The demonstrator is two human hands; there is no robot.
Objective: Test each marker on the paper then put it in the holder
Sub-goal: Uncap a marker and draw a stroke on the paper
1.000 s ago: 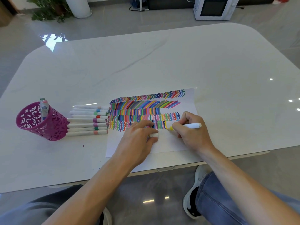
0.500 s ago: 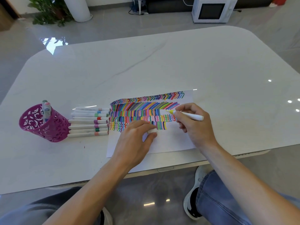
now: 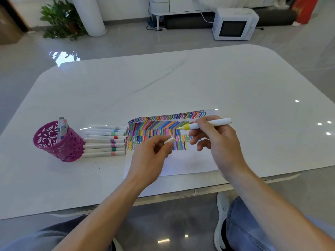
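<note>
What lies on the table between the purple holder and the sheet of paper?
In the head view, a row of capped white markers lies side by side between the purple holder and the paper.

Far half of table [image 3: 181, 78] bare, open passage. Left side: pink holder [image 3: 58, 144] with row of markers [image 3: 105, 141] just beside it, up against paper [image 3: 181, 160] edge. Both hands [image 3: 150, 156] [image 3: 217, 142] above the paper.
</note>
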